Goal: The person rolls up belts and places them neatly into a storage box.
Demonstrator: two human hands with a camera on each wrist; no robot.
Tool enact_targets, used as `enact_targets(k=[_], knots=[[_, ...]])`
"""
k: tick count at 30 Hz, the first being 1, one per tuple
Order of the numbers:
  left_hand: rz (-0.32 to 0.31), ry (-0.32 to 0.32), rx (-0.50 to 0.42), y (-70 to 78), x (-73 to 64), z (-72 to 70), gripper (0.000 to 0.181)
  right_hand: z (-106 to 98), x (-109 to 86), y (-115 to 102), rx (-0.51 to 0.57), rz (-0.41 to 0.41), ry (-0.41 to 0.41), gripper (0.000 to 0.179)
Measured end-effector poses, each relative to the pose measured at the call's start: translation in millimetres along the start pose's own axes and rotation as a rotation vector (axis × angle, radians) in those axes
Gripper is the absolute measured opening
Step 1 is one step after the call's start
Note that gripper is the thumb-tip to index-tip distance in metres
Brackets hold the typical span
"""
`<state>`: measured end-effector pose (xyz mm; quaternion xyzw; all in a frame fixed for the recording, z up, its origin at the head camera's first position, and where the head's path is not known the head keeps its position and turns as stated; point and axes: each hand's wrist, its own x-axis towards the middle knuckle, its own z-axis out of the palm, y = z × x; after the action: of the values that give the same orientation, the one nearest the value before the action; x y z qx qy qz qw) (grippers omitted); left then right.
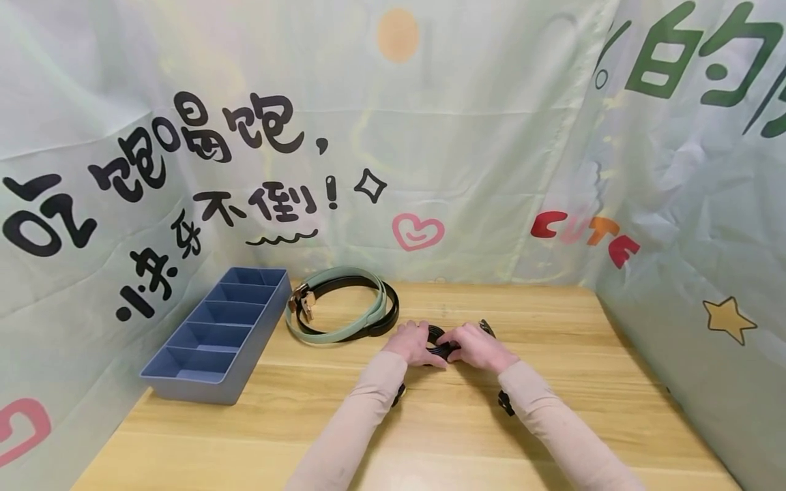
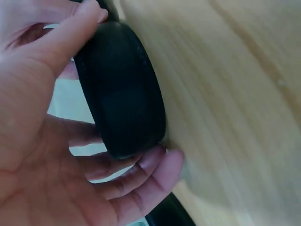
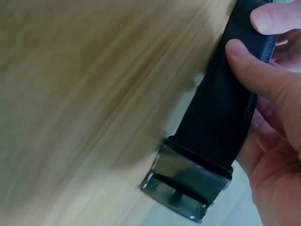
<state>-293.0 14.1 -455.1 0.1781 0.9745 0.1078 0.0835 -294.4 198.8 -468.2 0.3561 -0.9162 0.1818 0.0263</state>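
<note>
A black belt (image 1: 435, 334) is wound into a coil between both hands, over the wooden table. My left hand (image 1: 410, 343) grips the coil from the left, its thumb and fingers curved round the rolled strap (image 2: 122, 89). From the right, my right hand (image 1: 480, 348) holds the strap between thumb and fingers. The right wrist view shows the belt's shiny metal buckle (image 3: 186, 181) sticking out beyond that hand, at the end of a straight length of strap. In the head view the hands hide part of the coil.
A blue-grey tray (image 1: 248, 361) with several compartments stands on the left. Between it and my hands lie a looped pale green belt (image 1: 325, 337) and a looped black belt (image 1: 393, 314), overlapping, buckles to the left. Printed cloth walls (image 1: 491, 170) border the wooden table (image 1: 454, 436).
</note>
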Motion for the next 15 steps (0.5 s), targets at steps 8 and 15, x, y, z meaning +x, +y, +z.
enact_targets(k=[8,15], knots=[[0.096,-0.017,0.038,-8.2,3.2,-2.4,0.082,-4.6,-6.8,6.4,-0.036,-0.068,-0.08,0.045],[0.132,-0.04,0.034,-11.9,3.2,-4.3,0.086,-5.4,-7.2,4.5,-0.061,-0.066,-0.081,0.042]])
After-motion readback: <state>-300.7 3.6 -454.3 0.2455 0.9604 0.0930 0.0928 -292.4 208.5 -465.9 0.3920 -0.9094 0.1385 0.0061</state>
